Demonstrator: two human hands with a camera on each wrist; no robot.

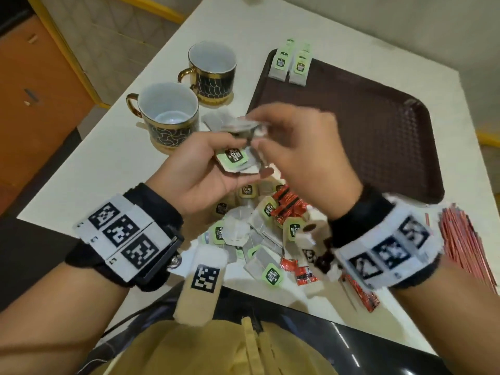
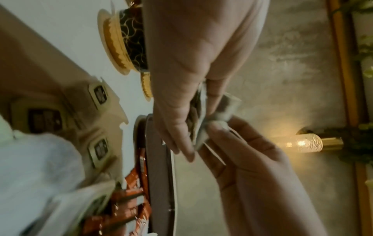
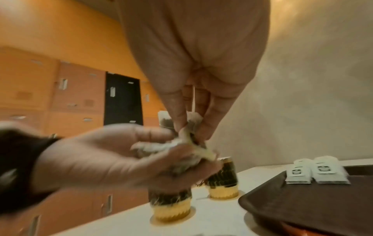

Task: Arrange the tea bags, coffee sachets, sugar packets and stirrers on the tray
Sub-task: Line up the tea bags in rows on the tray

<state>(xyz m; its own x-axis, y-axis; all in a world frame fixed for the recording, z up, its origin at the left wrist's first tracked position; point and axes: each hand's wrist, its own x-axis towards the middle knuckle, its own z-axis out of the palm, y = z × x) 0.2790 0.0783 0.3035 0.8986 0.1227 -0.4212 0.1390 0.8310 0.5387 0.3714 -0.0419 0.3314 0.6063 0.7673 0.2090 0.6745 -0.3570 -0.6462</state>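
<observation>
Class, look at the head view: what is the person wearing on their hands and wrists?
The hands, left hand and right hand, are bare. Each wrist has a black band carrying a white plate with three black-and-white square markers; the right plate is blurred.

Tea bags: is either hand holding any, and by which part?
The left hand cradles a small bunch of tea bags in its curled fingers; the right hand pinches one bag's top edge with thumb and fingertips.
</observation>
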